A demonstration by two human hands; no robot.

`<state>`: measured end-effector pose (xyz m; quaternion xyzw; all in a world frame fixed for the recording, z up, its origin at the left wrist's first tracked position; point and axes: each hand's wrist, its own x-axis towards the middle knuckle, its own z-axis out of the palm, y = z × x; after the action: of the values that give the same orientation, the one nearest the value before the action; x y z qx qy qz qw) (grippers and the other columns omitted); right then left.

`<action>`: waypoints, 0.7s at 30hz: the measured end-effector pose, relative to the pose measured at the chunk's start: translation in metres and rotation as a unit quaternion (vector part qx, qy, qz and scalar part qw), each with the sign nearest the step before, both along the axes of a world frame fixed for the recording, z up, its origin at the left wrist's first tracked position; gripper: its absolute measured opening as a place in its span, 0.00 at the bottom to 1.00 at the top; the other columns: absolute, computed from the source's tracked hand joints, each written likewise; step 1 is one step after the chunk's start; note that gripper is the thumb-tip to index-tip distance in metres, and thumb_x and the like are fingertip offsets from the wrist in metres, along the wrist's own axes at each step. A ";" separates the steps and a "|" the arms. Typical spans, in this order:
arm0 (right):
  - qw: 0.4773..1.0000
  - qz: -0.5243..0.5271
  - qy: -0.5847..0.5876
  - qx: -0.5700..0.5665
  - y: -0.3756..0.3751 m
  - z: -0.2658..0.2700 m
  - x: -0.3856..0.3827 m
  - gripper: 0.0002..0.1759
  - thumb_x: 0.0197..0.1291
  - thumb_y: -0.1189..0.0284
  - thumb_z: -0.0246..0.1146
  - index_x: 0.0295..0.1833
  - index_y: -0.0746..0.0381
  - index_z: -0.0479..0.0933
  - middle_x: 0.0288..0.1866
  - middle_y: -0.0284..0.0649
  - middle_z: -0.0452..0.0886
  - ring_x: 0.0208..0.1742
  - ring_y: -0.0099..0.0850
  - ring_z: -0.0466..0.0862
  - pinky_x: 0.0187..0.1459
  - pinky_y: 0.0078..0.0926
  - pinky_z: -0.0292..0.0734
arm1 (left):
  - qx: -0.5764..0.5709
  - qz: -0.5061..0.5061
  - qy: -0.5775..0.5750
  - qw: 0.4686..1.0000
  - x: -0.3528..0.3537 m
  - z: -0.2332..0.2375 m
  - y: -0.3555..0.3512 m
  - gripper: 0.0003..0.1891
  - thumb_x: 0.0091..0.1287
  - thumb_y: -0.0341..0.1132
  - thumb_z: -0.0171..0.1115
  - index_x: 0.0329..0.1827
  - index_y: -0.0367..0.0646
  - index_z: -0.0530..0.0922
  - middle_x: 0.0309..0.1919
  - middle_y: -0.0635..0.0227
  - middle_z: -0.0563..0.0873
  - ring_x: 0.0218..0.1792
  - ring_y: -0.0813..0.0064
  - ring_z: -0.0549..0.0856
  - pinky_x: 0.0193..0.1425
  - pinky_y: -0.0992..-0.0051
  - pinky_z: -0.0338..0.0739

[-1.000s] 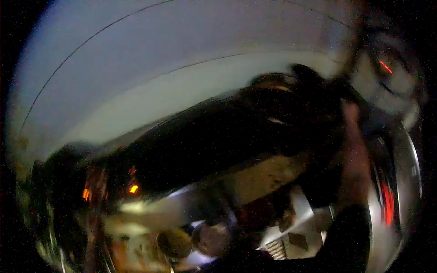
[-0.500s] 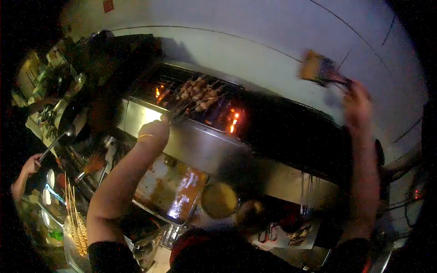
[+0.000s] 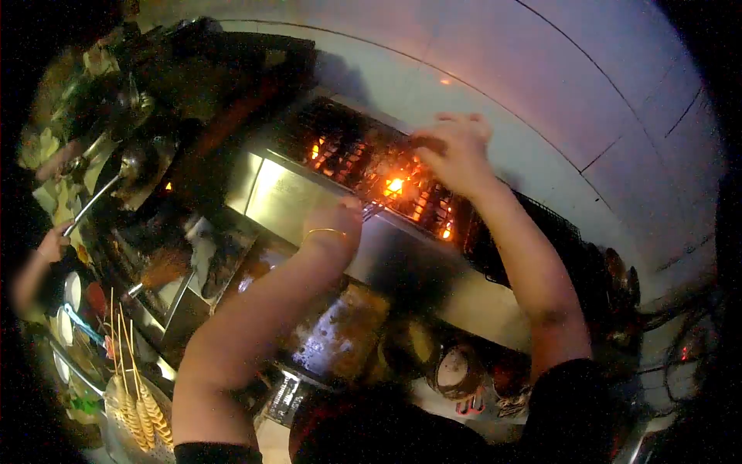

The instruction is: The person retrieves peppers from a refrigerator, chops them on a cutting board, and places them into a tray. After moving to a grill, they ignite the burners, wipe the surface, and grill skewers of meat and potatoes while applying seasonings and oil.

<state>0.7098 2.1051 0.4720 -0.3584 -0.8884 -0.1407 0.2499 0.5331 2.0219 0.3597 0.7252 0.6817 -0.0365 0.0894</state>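
Observation:
My left hand [image 3: 338,220] is closed at the front edge of the grill [image 3: 309,174], around the ends of thin skewers [image 3: 374,209]. The meat on these skewers [image 3: 390,168] lies over the coals, blurred by glare and a bright flame [image 3: 395,186]. Over the grill's back edge, close to the meat, is my right hand [image 3: 457,153] with its fingers curled in. What the right hand holds, if anything, cannot be made out.
A greasy metal tray [image 3: 340,329] sits in front of the grill, with bowls [image 3: 457,370] to its right. Spiral-cut food on sticks [image 3: 139,414] stands at lower left. Another person's hand [image 3: 54,243] holds a long-handled ladle [image 3: 94,205]. A wall [image 3: 495,93] rises behind.
My right hand has come down and left from beside the wall to the grill; the wide brush it held no longer shows clearly. Flames have grown under the meat. The view has shifted.

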 end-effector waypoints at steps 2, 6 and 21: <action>1.000 -0.015 -0.014 0.014 0.002 -0.014 0.016 0.14 0.46 0.67 0.69 0.42 0.47 0.82 0.43 0.34 0.82 0.59 0.34 0.72 0.62 0.49 0.50 | 0.007 0.012 0.003 1.000 -0.001 -0.012 0.004 0.19 0.64 0.33 0.53 0.55 0.35 0.64 0.40 0.54 0.85 0.39 0.61 0.87 0.37 0.66 0.81; 0.999 -0.040 -0.031 -0.009 -0.016 -0.023 0.038 0.14 0.45 0.67 0.70 0.42 0.47 0.82 0.45 0.33 0.81 0.60 0.35 0.71 0.64 0.52 0.47 | 0.062 -0.012 -0.058 0.996 -0.005 -0.009 0.002 0.11 0.68 0.31 0.44 0.48 0.35 0.67 0.35 0.48 0.85 0.37 0.54 0.86 0.38 0.61 0.82; 0.996 0.009 0.006 0.088 -0.052 -0.013 0.045 0.16 0.46 0.67 0.69 0.44 0.45 0.80 0.43 0.25 0.83 0.62 0.33 0.70 0.66 0.58 0.41 | -0.342 0.077 -0.844 0.407 0.030 -0.028 -0.029 0.12 0.72 0.44 0.45 0.49 0.49 0.73 0.19 0.80 0.68 0.14 0.85 0.65 0.14 0.83 0.60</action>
<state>0.7545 2.0536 0.4586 -0.3280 -0.8741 -0.2142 0.2870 0.5627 1.9926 0.3315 0.2431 0.2451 0.3708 0.8622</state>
